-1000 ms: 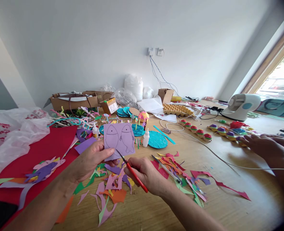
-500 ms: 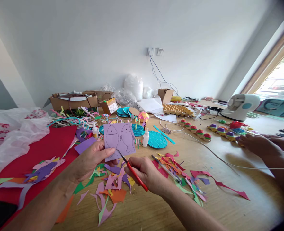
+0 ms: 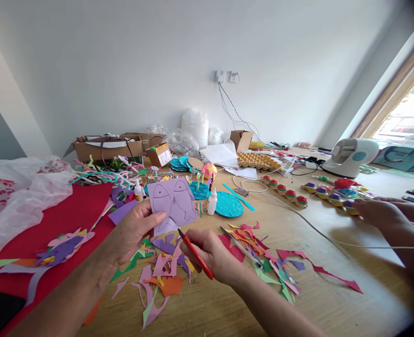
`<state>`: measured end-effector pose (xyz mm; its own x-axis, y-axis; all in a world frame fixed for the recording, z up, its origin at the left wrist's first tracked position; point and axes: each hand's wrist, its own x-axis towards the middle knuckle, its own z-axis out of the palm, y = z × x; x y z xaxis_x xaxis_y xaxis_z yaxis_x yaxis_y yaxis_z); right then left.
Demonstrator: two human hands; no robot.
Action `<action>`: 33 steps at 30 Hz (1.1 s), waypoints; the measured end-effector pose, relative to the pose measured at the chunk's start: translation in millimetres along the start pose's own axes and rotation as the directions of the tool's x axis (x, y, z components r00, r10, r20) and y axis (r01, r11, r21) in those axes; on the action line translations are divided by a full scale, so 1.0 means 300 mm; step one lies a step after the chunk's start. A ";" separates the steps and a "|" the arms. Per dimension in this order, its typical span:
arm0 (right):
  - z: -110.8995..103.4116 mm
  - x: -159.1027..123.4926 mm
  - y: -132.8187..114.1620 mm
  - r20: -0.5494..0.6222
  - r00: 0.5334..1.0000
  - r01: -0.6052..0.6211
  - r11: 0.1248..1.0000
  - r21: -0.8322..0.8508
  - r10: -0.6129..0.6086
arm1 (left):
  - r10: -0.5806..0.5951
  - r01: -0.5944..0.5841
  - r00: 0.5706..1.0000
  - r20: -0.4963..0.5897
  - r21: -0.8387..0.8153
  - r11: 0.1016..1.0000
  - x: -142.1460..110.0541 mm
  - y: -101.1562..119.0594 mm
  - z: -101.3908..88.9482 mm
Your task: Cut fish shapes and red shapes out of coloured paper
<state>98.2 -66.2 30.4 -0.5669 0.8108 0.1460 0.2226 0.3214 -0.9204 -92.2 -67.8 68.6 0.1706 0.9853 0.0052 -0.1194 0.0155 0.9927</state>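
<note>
A square of purple paper bears two fish outlines drawn in dark line. My left hand pinches its lower left part, thumb in front and fingers behind. In my right hand are red-handled scissors, whose blades meet the paper's lower edge between the two fish. How far the blades are apart I cannot tell. Colourful paper scraps lie on the table beneath both hands. Layered paper fish rest on a red sheet at the left.
Another person's hands are at the right, by painted egg-carton cups. A white glue bottle stands beside a blue disc. A pen lies among scraps. A white cable crosses the table near a fan.
The purple paper has tilted anticlockwise and shifted slightly left in my left hand. The scissors have stayed at its lower edge, with less of the blades visible dark against it.
</note>
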 end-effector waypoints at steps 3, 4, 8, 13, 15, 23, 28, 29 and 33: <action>0.014 0.001 0.010 -0.001 0.999 -0.052 0.991 0.125 0.053 | 0.036 -0.037 0.997 -0.073 -0.017 0.999 0.001 -0.009 0.019; 0.019 0.002 0.014 -0.002 0.998 -0.064 0.986 0.153 0.065 | 0.051 -0.054 0.994 -0.091 -0.021 0.998 0.002 -0.013 0.026; 0.040 0.006 0.028 0.027 0.996 -0.084 0.964 0.253 0.080 | 0.087 -0.094 0.988 -0.127 -0.054 0.994 0.006 -0.030 0.052; 0.062 0.009 0.044 0.037 0.995 -0.101 0.929 0.355 0.094 | 0.055 -0.072 0.985 -0.162 -0.105 0.992 0.003 -0.053 0.076; 0.067 0.009 0.042 0.026 0.995 -0.101 0.921 0.376 0.099 | 0.054 -0.071 0.983 -0.175 -0.097 0.993 0.001 -0.061 0.079; 0.069 0.009 0.022 0.015 0.995 -0.101 0.913 0.395 0.103 | 0.003 -0.016 0.987 -0.161 -0.081 0.997 -0.007 -0.052 0.086; 0.068 0.008 0.028 0.006 0.996 -0.085 0.919 0.385 0.090 | -0.017 0.005 0.988 -0.156 -0.077 0.997 -0.006 -0.051 0.088; 0.067 0.008 0.030 0.005 0.996 -0.084 0.920 0.384 0.089 | -0.022 0.009 0.987 -0.158 -0.081 0.997 -0.004 -0.052 0.087; 0.067 0.010 0.038 0.011 0.995 -0.099 0.922 0.375 0.103 | -0.030 0.016 0.987 -0.156 -0.092 0.996 0.001 -0.056 0.083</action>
<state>83.1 -69.9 13.1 -0.5495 0.8342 0.0466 -0.0363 0.0319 -0.9988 -65.9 -72.0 54.9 0.0199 0.9989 -0.0433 -0.2063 0.0465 0.9774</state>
